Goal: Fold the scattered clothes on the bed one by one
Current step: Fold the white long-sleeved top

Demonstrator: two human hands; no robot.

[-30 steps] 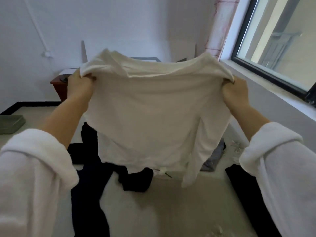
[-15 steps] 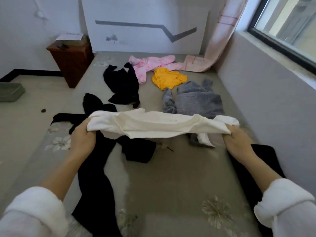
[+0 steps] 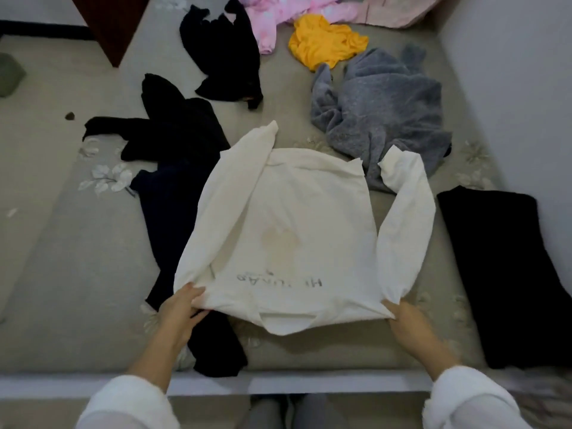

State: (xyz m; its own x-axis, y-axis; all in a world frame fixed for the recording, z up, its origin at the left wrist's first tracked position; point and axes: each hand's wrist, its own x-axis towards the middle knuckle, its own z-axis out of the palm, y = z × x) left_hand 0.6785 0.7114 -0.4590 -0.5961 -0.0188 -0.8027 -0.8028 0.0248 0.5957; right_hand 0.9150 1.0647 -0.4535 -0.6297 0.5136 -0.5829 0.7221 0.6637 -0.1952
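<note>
White shirt (image 3: pixel 288 230) spread flat on bed (image 3: pixel 77 274); left hand (image 3: pixel 181 308), right hand (image 3: pixel 405 317) pinch near corners.

Bare bed (image 3: pixel 77 274) left; black trousers (image 3: pixel 182 218), folded black garment (image 3: pixel 507 274) flank shirt (image 3: pixel 294 236).

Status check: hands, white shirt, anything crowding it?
Left hand and right hand pinch the near corners of the white shirt. Shirt spread flat on the bed. It overlaps dark trousers; grey sweater touches its far edge.
</note>
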